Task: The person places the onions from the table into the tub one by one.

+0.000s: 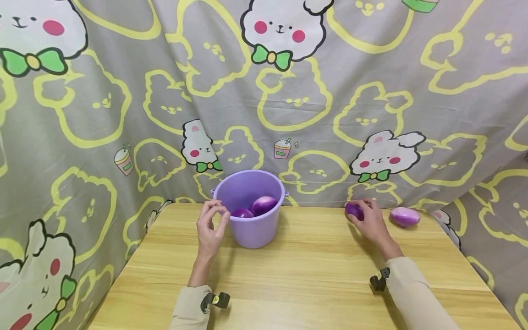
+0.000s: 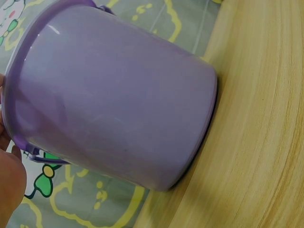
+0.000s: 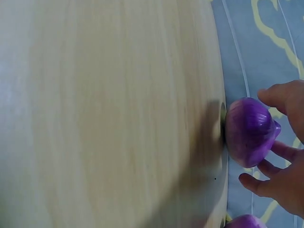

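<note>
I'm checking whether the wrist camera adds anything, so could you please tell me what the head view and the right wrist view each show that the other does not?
Only the head view: the purple bucket with two onions inside, and the left hand at its rim. Only the right wrist view: the pointed tip of the onion at the right hand. Both: the right hand, that onion, another onion nearby, the wooden table and the patterned curtain.

From here, the lilac plastic bucket (image 1: 253, 233) partly hides 2 glossy purple onions (image 1: 265, 204); the right hand (image 1: 373, 223), a 3rd onion (image 1: 353, 210).
</note>
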### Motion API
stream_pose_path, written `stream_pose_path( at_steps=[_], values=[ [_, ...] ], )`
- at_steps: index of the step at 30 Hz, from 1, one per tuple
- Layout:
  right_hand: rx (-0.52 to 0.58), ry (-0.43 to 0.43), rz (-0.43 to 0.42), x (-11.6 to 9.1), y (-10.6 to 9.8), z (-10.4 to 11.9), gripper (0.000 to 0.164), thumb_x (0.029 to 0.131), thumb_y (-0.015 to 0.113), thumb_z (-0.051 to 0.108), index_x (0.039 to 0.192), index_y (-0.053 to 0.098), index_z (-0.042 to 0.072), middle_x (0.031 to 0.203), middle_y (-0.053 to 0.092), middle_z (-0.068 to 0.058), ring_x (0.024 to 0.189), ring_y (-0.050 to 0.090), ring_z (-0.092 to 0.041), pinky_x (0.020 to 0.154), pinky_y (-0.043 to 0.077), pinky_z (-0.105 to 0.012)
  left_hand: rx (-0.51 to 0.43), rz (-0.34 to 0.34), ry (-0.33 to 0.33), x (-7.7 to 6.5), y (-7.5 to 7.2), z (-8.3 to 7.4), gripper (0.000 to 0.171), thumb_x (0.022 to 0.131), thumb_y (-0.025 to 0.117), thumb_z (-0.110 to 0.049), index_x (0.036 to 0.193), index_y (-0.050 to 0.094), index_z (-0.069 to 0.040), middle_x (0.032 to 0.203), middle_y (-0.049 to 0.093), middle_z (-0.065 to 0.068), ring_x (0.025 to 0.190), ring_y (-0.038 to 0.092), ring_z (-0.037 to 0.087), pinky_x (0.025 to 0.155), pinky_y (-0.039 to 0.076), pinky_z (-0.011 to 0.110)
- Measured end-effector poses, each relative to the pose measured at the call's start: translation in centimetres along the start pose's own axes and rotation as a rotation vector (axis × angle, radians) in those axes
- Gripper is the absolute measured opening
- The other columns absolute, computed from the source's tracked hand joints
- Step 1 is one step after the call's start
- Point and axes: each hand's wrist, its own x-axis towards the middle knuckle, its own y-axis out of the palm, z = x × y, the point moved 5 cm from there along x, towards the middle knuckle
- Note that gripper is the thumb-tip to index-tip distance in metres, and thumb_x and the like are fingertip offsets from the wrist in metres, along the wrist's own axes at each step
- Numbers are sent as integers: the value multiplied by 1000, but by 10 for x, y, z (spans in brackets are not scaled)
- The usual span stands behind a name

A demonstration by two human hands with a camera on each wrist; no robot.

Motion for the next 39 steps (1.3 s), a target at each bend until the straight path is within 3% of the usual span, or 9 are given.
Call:
stream_pose_path(
  at_steps=[2, 10, 15, 21, 26, 32, 39],
  values=[
    [-4, 18, 16, 0, 1, -1, 44, 89, 74, 6, 130, 61, 0, 130, 44, -35, 115, 46, -59, 94, 44, -75, 4, 0, 0, 0, 0, 0, 4, 88, 69, 8, 89, 66, 12, 106, 57, 17, 104, 53, 35, 109, 44, 34],
    [-28, 69, 50, 4, 7, -6, 46, 89, 75, 7, 132, 59, 0, 134, 38, -38, 114, 46, -61, 92, 46, -73, 9, 8, -5, 0, 0, -1, 4, 88, 69, 9, 89, 66, 12, 105, 55, 29, 109, 54, 26, 111, 43, 33],
    [-26, 92, 51, 4, 11, -5, 45, 90, 74, 7, 132, 59, 0, 134, 35, -38, 111, 48, -61, 90, 48, -73, 20, 4, -9, 0, 1, -2, 4, 87, 69, 10, 89, 66, 12, 105, 56, 25, 109, 55, 26, 109, 45, 32],
    [-18, 75, 36, 5, 12, -3, 43, 89, 74, 5, 130, 60, -2, 134, 35, -39, 112, 47, -60, 91, 47, -73, 32, 3, -23, 0, 0, -2, 4, 87, 69, 9, 89, 66, 11, 106, 57, 19, 107, 54, 35, 108, 46, 31],
    [-27, 87, 43, 5, 11, -5, 43, 90, 74, 6, 130, 61, 0, 133, 35, -38, 111, 47, -60, 90, 48, -72, 34, 3, -20, 0, 0, -2, 2, 87, 68, 11, 89, 67, 10, 106, 57, 21, 104, 53, 39, 107, 46, 30],
    [-26, 85, 39, 5, 10, -6, 44, 89, 75, 8, 130, 62, 1, 132, 37, -36, 109, 48, -60, 89, 49, -71, 24, 2, -11, 1, 1, -2, 6, 85, 67, 15, 89, 67, 10, 104, 55, 29, 105, 53, 38, 106, 47, 29],
    [-17, 90, 38, 3, 10, -6, 44, 88, 76, 11, 129, 62, 2, 132, 37, -36, 108, 47, -60, 87, 49, -72, 28, 0, -18, 0, 0, -1, 9, 86, 68, 15, 90, 69, 7, 106, 56, 24, 103, 54, 33, 105, 48, 28]
  ],
)
